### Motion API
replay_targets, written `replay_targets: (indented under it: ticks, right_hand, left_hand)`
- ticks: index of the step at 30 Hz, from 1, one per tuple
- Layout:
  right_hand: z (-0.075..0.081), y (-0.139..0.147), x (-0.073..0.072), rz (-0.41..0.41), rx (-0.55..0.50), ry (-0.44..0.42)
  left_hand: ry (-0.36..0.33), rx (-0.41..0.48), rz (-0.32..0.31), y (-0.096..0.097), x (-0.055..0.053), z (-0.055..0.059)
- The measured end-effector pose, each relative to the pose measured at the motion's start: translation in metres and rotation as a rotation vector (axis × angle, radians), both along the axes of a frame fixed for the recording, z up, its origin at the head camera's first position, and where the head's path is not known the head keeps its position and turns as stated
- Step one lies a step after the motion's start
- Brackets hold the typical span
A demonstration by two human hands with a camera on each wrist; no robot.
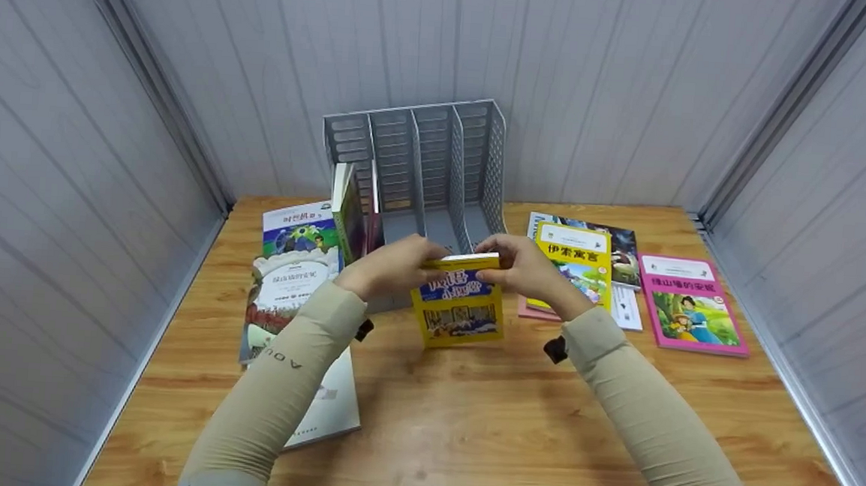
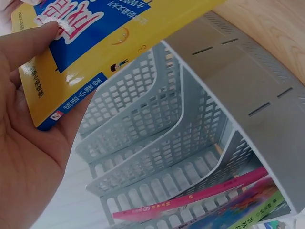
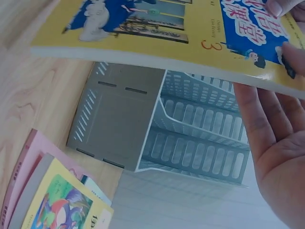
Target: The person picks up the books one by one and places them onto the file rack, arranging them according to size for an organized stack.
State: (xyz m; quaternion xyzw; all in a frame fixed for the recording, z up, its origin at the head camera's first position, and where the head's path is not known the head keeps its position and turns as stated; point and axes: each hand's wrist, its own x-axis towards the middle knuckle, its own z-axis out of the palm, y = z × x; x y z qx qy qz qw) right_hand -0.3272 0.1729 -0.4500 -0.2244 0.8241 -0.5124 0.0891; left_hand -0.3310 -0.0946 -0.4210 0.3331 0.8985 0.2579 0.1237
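Note:
Both hands hold up a yellow book (image 1: 461, 305) with a blue title block, in front of the grey file rack (image 1: 437, 176). My left hand (image 1: 394, 265) grips its upper left corner, thumb on the cover in the left wrist view. At the upper right corner my right hand (image 1: 527, 270) pinches it; in the right wrist view that thumb lies on the cover and the other fingers (image 3: 267, 112) are behind. The rack's leftmost compartment holds a green-edged book (image 1: 346, 211) and a thin pink book (image 2: 190, 200), both upright.
Left of the rack lie overlapping books (image 1: 287, 287), with a white book (image 1: 333, 406) nearer the front. On the right, a yellow book (image 1: 574, 263) tops a small pile, and a pink-bordered book (image 1: 692, 304) lies beside it. Panelled walls (image 1: 601, 80) enclose the wooden table (image 1: 450, 454).

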Motion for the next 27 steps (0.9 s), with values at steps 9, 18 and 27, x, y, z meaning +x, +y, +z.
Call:
replay_targets:
  ticks: [9, 18, 27]
  right_hand:
    - [-0.008, 0.007, -0.007, -0.169, -0.070, 0.067]
    - [-0.039, 0.015, -0.021, -0.331, -0.081, 0.153]
    - [-0.069, 0.016, -0.027, -0.262, 0.202, 0.286]
  left_hand:
    - [0.112, 0.062, 0.056, -0.021, -0.002, 0.008]
    - [0.183, 0.190, 0.188, -0.046, 0.004, 0.025]
    - [0.234, 0.247, 0.374, -0.061, 0.010, 0.042]
